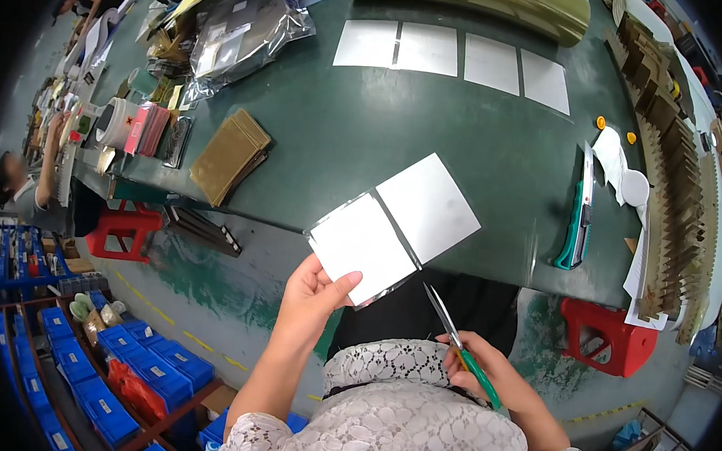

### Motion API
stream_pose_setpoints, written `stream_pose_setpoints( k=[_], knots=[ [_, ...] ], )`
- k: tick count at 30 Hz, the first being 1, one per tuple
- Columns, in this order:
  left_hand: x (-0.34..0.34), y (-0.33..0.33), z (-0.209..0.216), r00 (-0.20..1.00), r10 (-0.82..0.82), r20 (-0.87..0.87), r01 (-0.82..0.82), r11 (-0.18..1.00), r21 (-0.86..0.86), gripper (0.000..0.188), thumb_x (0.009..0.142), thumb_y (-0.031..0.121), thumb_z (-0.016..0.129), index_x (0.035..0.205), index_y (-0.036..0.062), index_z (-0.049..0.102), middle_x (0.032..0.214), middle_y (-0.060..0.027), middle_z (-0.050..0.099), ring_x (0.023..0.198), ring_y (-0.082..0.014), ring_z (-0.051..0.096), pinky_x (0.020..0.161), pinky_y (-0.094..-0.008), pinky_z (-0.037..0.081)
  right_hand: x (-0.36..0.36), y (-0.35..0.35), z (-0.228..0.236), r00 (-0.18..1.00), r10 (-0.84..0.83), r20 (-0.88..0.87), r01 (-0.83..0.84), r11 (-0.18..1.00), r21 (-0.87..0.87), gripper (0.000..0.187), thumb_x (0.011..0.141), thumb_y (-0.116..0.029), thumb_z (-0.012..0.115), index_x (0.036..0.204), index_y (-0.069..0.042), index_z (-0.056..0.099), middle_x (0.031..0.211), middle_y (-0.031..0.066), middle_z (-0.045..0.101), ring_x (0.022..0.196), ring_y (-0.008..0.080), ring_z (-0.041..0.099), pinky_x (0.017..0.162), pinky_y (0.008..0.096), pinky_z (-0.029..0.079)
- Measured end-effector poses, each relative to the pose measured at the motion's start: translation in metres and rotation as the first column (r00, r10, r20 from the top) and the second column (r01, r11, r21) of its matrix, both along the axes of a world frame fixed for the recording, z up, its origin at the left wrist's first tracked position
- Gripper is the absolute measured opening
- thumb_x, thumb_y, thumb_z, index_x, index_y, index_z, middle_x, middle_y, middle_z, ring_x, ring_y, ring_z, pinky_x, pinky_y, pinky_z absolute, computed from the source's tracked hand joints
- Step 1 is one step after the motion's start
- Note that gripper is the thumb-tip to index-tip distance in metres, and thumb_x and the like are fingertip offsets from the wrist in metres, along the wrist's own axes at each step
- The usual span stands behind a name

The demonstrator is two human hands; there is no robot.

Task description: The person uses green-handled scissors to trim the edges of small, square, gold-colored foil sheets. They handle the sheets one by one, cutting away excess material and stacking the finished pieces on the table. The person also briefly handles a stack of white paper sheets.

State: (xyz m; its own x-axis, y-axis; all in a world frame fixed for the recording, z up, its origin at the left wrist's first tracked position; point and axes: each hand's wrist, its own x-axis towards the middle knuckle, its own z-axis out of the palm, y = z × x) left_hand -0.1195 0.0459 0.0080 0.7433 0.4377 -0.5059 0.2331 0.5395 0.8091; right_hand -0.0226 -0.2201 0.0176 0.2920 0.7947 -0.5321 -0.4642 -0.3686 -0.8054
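Note:
My left hand (311, 297) pinches a two-panel white sheet (361, 246) by its near left corner, thumb on top. A narrow dark strip runs between the held panel and the second white panel (430, 207), which reaches out over the table edge. Clear film shows along the held panel's borders. In my right hand (497, 370) is a pair of scissors (446, 315) with green handles. Their blades are slightly parted and point up toward the near end of the dark strip, just short of it.
Several white panels (428, 48) lie across the green table (317, 140) below a yellowish film roll (474, 5). A stack of brown plates (229, 155) sits left; a green utility knife (578, 214) lies right. Red stools (610, 336) stand underneath. Another person (41, 189) works at far left.

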Motion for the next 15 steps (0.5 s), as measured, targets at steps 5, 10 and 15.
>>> stream_pose_setpoints(
  k=[5,10,15],
  knots=[
    [-0.008,0.0,0.011,1.0,-0.004,0.009,0.004,1.0,0.006,0.039,0.088,0.001,0.063,0.124,-0.005,0.048,0.102,-0.0128,0.067,0.083,-0.0166,0.066,0.07,-0.028,0.054,0.0,0.011,-0.003,1.0,-0.003,-0.003,0.003,1.0,0.015,0.054,0.082,-0.006,0.073,0.129,-0.002,0.046,0.09,0.0034,0.053,0.082,0.0102,0.053,0.075,0.0243,0.045],
    [-0.009,-0.003,0.012,1.0,-0.008,0.023,0.008,1.0,0.011,0.042,0.087,0.001,0.063,0.125,-0.0055,0.046,0.104,-0.0135,0.066,0.082,-0.0159,0.066,0.07,-0.028,0.054,0.004,0.025,-0.001,0.999,0.04,-0.002,-0.039,0.999,0.035,0.057,0.08,-0.006,0.074,0.13,-0.003,0.047,0.09,0.0034,0.053,0.082,0.0103,0.053,0.074,0.0244,0.044],
    [-0.01,-0.004,0.014,0.999,0.0,0.036,-0.001,1.0,0.015,0.042,0.087,0.0,0.063,0.125,-0.0056,0.046,0.106,-0.0141,0.065,0.083,-0.0153,0.066,0.07,-0.0272,0.054,0.004,0.032,0.002,1.0,0.028,-0.011,-0.027,0.999,0.023,0.058,0.08,-0.007,0.075,0.13,-0.003,0.047,0.09,0.0034,0.053,0.082,0.0101,0.053,0.074,0.0238,0.044]
  ],
)
